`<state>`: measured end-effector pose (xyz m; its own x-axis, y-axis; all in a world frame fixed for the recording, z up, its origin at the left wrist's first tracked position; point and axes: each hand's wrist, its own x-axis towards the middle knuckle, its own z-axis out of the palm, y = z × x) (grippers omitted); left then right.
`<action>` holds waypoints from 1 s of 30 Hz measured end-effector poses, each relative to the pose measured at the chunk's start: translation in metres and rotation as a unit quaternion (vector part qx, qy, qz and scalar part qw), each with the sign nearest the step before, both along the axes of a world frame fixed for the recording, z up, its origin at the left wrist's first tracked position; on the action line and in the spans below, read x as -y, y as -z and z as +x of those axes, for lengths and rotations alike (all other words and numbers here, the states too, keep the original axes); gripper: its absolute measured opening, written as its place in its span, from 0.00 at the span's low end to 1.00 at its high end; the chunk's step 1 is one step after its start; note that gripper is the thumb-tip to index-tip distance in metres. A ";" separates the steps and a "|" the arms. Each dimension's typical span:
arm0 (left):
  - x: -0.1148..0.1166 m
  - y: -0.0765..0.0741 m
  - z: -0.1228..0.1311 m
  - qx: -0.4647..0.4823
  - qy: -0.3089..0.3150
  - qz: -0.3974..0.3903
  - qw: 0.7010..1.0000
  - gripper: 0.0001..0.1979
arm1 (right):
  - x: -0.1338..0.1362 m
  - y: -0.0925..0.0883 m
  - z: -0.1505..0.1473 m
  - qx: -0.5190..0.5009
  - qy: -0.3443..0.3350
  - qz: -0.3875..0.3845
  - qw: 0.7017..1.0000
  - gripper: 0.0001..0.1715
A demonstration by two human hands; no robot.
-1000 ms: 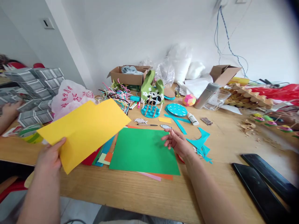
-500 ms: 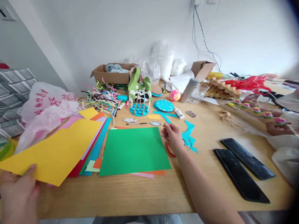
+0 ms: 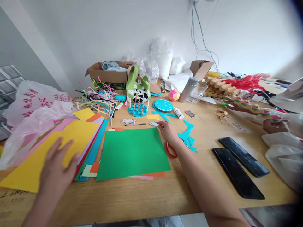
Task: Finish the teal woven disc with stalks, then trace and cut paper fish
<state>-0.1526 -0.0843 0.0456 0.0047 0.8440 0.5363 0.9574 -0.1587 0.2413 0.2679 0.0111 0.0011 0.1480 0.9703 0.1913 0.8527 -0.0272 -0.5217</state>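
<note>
Over the yellow paper sheet [image 3: 82,132] on the left, my left hand [image 3: 55,167] is open with its fingers spread, a little blurred. My right hand [image 3: 167,130] is closed, fingertips together at the right end of a small blue fish cutout [image 3: 153,124] and the far right corner of a green paper sheet [image 3: 132,154]. Whether anything is pinched there I cannot tell. Red-handled scissors [image 3: 172,150] lie partly under my right wrist. A second fish cutout [image 3: 128,121] and a thin dark pen [image 3: 136,124] lie beyond the green sheet.
Blue paper scraps [image 3: 188,134] and two black phones [image 3: 238,173] lie to the right. Another person's hand [image 3: 276,126] holds a row of pink flower shapes at the far right. Farther back stand a green panda bag [image 3: 138,86], blue discs [image 3: 163,106] and a grey bottle [image 3: 189,90].
My left hand has let go of the yellow sheet, which now lies flat on the pile, and has moved right over it. My right hand has shifted slightly toward the blue fish cutout.
</note>
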 end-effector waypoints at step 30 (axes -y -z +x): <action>-0.035 0.023 0.209 -0.149 0.298 -0.199 0.922 0.25 | -0.006 0.002 0.011 -0.319 -0.042 -0.020 0.947 0.07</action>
